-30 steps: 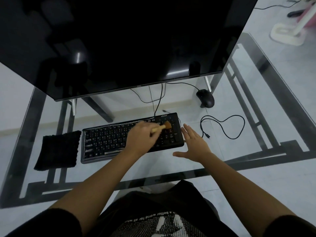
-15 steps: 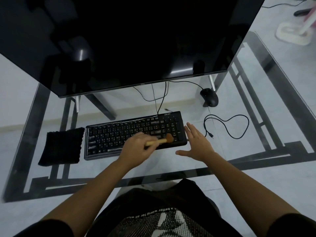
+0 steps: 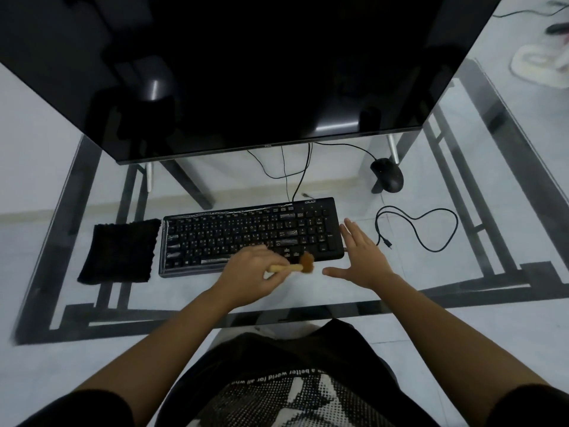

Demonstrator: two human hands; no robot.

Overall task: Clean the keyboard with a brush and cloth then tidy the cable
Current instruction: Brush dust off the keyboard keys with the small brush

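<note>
Keyboard (image 3: 246, 232) on glass desk (image 3: 191, 292), pale floor (image 3: 462, 349)

Single view: head-worn cam, wide-angle, straight lines bend near the edges. Looks fwd and steeply down from above the seated person. Own black printed shirt (image 3: 277, 380) fills bottom centre; left arm (image 3: 160, 343) and right arm (image 3: 455, 334) enter from the bottom corners. Keyboard (image 3: 246, 235) sits about mid-frame on the glass desk (image 3: 338, 311), within arm's reach of cam. Monitor (image 3: 246, 72) fills top half, upper part cropped. Floor visible thru the glass. Mouse (image 3: 388, 177) upper right of centre.
</note>
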